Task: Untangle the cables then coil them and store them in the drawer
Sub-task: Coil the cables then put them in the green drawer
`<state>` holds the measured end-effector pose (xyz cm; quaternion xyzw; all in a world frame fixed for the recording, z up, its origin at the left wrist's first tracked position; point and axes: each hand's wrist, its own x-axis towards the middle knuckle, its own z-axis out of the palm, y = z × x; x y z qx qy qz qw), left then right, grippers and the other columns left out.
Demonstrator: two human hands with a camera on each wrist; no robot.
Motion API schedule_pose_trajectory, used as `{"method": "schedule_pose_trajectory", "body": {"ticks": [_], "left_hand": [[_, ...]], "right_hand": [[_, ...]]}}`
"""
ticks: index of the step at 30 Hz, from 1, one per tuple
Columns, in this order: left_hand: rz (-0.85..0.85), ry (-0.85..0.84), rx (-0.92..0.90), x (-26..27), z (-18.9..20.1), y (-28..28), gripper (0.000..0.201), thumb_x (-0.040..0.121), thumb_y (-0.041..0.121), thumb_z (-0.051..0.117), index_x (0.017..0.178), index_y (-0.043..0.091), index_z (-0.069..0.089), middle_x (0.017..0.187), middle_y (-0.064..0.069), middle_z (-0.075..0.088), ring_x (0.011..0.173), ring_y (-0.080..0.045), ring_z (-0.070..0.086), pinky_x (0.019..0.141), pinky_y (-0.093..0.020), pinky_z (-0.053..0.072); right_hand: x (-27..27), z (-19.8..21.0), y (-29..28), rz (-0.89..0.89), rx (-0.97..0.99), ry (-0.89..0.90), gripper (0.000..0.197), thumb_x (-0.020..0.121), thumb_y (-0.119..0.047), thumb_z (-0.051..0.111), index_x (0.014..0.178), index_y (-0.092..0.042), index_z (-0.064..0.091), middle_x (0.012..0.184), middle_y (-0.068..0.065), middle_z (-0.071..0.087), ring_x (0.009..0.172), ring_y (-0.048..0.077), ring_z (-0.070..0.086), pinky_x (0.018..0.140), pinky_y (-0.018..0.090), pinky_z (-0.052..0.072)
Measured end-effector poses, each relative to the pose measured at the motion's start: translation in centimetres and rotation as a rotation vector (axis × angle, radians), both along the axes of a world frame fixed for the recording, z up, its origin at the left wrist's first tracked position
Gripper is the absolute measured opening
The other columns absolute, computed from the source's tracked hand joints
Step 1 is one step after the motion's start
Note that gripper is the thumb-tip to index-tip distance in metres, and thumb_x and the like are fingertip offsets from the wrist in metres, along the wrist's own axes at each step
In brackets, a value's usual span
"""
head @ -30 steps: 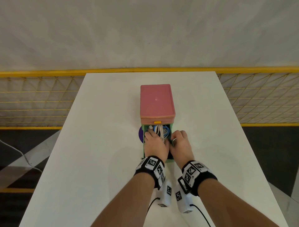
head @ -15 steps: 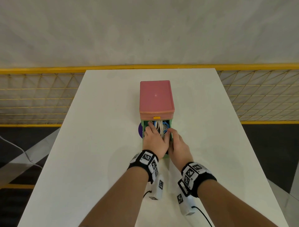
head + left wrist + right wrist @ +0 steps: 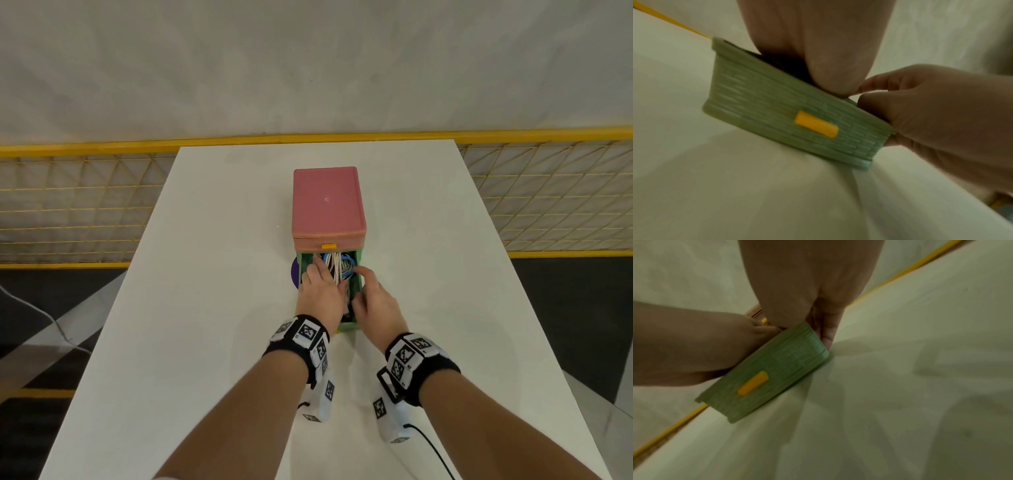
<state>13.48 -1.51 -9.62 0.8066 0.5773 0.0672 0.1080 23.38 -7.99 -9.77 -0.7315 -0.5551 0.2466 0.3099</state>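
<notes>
Your coiled cables (image 3: pixel 337 267), white and blue, lay inside the pulled-out green drawer (image 3: pixel 358 291) under the pink cabinet (image 3: pixel 327 202); your left hand (image 3: pixel 320 294) pressed flat on them, fingers straight; your right hand (image 3: pixel 375 301) curled over the drawer's right wall; such cables were likely light, springy; hold them across the loops.

Our left hand (image 3: pixel 320 293) lies flat, fingers toward twelve o'clock; our right hand (image 3: pixel 375 301), beside it at three o'clock, curls its fingers.
</notes>
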Motion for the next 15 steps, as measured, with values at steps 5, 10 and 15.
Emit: {"method": "schedule_pose_trajectory", "body": {"ticks": [5, 10, 15], "left_hand": [[-0.004, -0.012, -0.001, 0.1, 0.7, 0.8, 0.076, 0.064, 0.039, 0.086, 0.111, -0.017, 0.062, 0.081, -0.021, 0.065, 0.067, -0.031, 0.066, 0.057, -0.033, 0.056], [0.008, 0.003, -0.036, 0.9, -0.4, 1.1, 0.068, 0.072, 0.042, 0.075, 0.110, -0.013, 0.063, 0.083, -0.016, 0.063, 0.069, -0.026, 0.065, 0.062, -0.031, 0.057], [0.025, -0.028, -0.218, 1.5, 1.1, 1.8, 0.052, 0.085, 0.030, 0.039, 0.104, -0.012, 0.062, 0.088, -0.020, 0.062, 0.076, -0.033, 0.065, 0.066, -0.035, 0.059]], "right_hand": [[0.3, -0.2, 0.9, -0.053, 0.087, 0.110, 0.021, 0.091, -0.007, 0.047, 0.104, -0.022, 0.039, 0.060, -0.006, 0.046, 0.049, 0.010, 0.045, 0.049, 0.023, 0.036], [1.1, 0.2, 2.2, -0.028, 0.023, -0.019, 0.005, 0.093, -0.013, 0.044, 0.092, -0.013, 0.039, 0.080, 0.005, 0.055, 0.063, 0.026, 0.053, 0.057, 0.039, 0.046], [1.1, -0.3, 3.2, 0.054, 0.188, -0.041, 0.036, 0.090, -0.013, 0.050, 0.125, -0.018, 0.055, 0.133, 0.008, 0.056, 0.119, 0.027, 0.055, 0.100, 0.043, 0.045]]}}
